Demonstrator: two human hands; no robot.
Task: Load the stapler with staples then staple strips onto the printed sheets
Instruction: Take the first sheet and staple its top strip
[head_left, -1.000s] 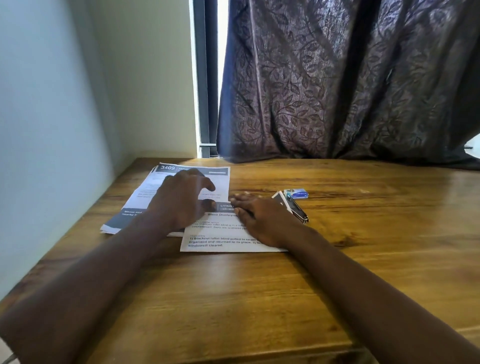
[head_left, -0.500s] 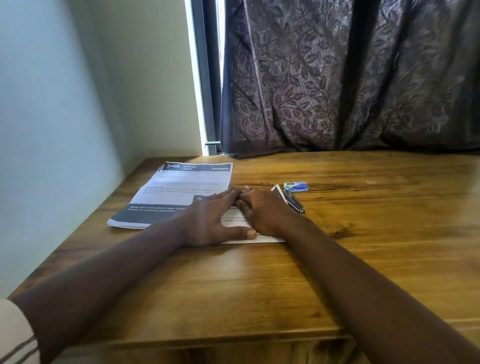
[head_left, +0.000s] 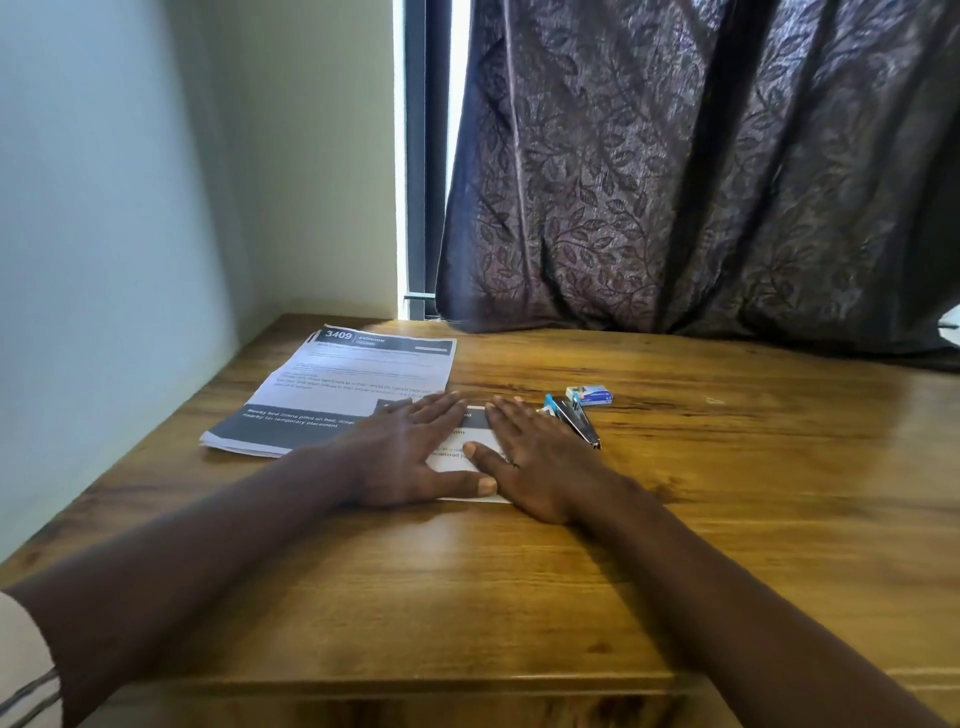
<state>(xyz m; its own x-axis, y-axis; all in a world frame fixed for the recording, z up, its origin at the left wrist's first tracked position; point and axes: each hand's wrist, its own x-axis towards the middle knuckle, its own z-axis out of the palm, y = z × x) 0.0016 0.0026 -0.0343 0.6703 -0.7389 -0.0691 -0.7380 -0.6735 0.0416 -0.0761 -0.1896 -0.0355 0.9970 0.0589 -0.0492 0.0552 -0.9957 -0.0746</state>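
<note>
Left of centre: stack of printed sheets (head_left: 337, 384), white, with a dark header band reading "3409" and a dark footer band in white lettering, lying flat and slightly fanned at its lower left edge. Centre: my left hand (head_left: 410, 447), fingers straight and spread, palm down, pressing on a strip (head_left: 470, 457) of white paper with a dark band and small print. Most of the strip is covered, and its left end meets the stack's lower right corner. My right hand (head_left: 535, 457), likewise flat and unclenched, presses on the strip's right part; neither hand grasps anything. Just right of it: stapler (head_left: 576, 423), dark with a blue far end, lying diagonally; I cannot tell whether it is loaded. Right again, near it: small blue-and-white staple box (head_left: 589, 396). Surface: wooden table (head_left: 727, 493), brown, grained, glossy. Room: pale wall (head_left: 104, 208) at upper left, dark window frame (head_left: 423, 156) at upper centre, dark leaf-patterned curtain (head_left: 701, 182) across the upper right.
</note>
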